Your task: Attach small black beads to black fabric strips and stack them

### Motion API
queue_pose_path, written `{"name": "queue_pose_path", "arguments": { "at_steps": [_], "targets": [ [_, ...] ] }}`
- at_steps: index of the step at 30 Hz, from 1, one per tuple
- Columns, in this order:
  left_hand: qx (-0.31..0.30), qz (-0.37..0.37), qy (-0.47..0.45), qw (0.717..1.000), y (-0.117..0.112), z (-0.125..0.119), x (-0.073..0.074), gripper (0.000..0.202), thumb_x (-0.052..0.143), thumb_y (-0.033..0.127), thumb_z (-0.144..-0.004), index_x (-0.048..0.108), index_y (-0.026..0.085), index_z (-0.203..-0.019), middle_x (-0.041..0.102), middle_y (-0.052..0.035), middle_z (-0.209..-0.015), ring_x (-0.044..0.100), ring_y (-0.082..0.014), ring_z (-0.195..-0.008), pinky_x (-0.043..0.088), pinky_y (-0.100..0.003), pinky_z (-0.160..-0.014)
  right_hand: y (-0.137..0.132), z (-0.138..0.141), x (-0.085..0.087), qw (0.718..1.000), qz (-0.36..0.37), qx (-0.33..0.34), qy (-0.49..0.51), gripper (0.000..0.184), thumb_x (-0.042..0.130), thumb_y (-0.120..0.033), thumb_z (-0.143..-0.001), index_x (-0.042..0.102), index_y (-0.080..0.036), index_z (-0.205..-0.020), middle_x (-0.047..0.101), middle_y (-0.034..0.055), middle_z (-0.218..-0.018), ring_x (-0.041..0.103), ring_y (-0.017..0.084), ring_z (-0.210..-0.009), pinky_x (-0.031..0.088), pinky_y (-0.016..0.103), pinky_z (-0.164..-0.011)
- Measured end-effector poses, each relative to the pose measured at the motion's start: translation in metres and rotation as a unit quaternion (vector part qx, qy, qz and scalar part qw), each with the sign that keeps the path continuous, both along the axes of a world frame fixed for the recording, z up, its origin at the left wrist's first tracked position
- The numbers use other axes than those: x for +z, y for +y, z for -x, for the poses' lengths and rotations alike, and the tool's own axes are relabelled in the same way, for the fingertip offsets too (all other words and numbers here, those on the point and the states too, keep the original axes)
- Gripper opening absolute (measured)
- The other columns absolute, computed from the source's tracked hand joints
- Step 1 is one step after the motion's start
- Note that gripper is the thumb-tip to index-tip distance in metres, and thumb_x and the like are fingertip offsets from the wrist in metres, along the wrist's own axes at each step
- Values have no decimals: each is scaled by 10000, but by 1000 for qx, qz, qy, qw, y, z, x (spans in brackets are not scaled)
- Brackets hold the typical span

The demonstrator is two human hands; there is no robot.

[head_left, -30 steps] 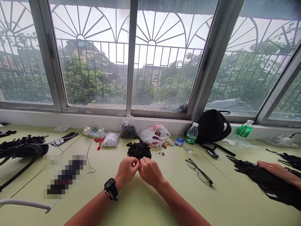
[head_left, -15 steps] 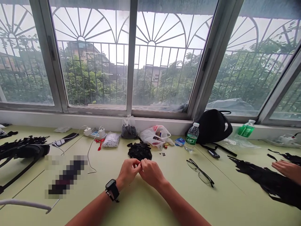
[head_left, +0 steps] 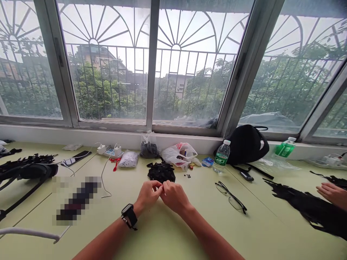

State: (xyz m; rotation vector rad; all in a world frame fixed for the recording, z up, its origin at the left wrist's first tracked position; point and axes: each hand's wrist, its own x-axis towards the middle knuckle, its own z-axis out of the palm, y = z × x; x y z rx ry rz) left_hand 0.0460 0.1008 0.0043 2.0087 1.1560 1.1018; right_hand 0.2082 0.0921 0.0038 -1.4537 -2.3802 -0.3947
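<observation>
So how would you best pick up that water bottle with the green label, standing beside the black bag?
Wrap the fingers around the water bottle at its middle, over the label, coming from the near side, toward the person's right hand. It stands upright and its round body suits a wrapping grip, while the black bag behind it likely hampers an approach from the far side.

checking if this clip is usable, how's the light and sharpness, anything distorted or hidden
In the head view, the white sky through the window is very bright, while the pale green desk shows only soft shadows. Wide-angle distortion makes the right window frame lean. A pixelated patch hides something on the desk. The left hand and right hand look reasonably sharp.
</observation>
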Motion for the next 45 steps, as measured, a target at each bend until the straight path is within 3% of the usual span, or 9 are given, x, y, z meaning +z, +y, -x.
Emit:
{"name": "queue_pose_path", "arguments": {
  "at_steps": [11, 19, 27, 45],
  "targets": [
    [-34, 15, 37, 999, 2, 2, -4, 305, 520, 309, -856, 766, 155, -762, 729, -17, -721, 555, -141, -654, 359, -234, -597, -2, 2, -2, 1000, 7, -7, -27, 138, 517, -187, -964, 627, -167, -882, 683, 83, -853, 636, 213, -737, 325, 295, -600],
    [-30, 14, 49, 998, 2, 2, -4, 277, 556, 322, -818, 715, 150, -670, 630, 11, -625, 473, -120, -615, 310, -229, -569, -5, 1, 1, 998, 45, -5, -37, 128, 520, -156, -928, 647, -158, -909, 700, 99, -881, 654, 225, -773, 345, 313, -624],
    [-19, 27, 48, 998, -3, 2, 0, 296, 578, 366, -799, 700, 151, -636, 614, 8, -608, 481, -131, -634, 327, -229, -576, -5, 3, 0, 996, 69, -16, -49, 136, 525, -141, -892, 657, -143, -925, 707, 113, -896, 659, 233, -796, 361, 305, -642],
    [-58, 49, 13, 997, 2, 3, -3, 298, 585, 364, -828, 724, 139, -691, 677, -16, -677, 528, -140, -650, 360, -237, -606, -9, 1, 9, 993, 87, 26, -69, 256, 431, -235, -1033, 657, -150, -947, 709, 99, -906, 671, 229, -782, 379, 309, -642]
  ]
}}
